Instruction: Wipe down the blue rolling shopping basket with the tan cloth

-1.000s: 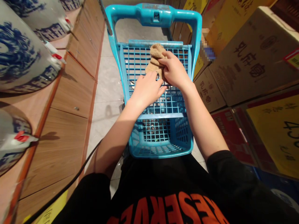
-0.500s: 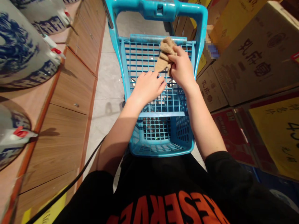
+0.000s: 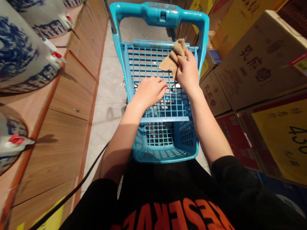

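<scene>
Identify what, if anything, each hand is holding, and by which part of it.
The right hand holds the tan cloth by its bunched right side; the left hand holds nothing.

Both arms stretched forward — left hand [image 3: 151, 91] palm-down, right hand [image 3: 188, 71] curled, fingers bent.

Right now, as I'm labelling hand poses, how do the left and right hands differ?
The right hand grips a crumpled tan cloth, while the left hand holds nothing. The right hand's fingers bend around the cloth; the left hand lies palm down, its fingers loosely curved. The right hand sits farther from the body than the left hand. Both are bare and at the blue mesh panel.
</scene>
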Tool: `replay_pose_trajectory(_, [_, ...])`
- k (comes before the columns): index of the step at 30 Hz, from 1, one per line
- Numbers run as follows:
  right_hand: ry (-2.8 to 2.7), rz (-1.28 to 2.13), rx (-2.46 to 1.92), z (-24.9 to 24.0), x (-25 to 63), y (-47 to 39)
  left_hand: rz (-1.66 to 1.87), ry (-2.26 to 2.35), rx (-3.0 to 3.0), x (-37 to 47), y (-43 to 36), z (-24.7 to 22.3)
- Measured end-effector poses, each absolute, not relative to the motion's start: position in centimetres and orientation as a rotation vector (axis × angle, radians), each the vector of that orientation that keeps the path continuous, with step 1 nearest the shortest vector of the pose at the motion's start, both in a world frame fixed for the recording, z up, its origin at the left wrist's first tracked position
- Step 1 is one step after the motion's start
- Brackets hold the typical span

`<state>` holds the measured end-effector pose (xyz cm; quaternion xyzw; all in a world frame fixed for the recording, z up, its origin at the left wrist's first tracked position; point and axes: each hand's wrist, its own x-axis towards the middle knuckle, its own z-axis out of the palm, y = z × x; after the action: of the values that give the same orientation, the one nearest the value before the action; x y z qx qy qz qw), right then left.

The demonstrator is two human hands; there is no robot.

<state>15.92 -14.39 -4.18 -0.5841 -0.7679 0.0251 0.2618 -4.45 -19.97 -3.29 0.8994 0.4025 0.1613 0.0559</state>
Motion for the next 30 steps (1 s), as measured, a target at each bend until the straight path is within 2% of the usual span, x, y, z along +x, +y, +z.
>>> replay_pose_trajectory(10, [-1.748,0.047,-1.459,-3.5,15.9,-14.6,0.795,1.333,2.608,-4.3,-20.2,-3.6])
replay_pose_trajectory(14, [-1.724,-0.004,-1.389,-3.5,17.4,-17.1,0.760,1.353,2.618,-3.9,-20.0,-3.1])
replay_pose_trajectory(22, [-2.041,-0.094,-1.843,-2.3,12.6,-27.7,0.645,1.327,2.669,-2.4,-17.4,-2.5])
replay_pose_trajectory(30, [-2.210,0.054,-2.038,-1.1,11.2,-28.6,0.563,1.464,2.580,-0.9,-17.4,-1.3])
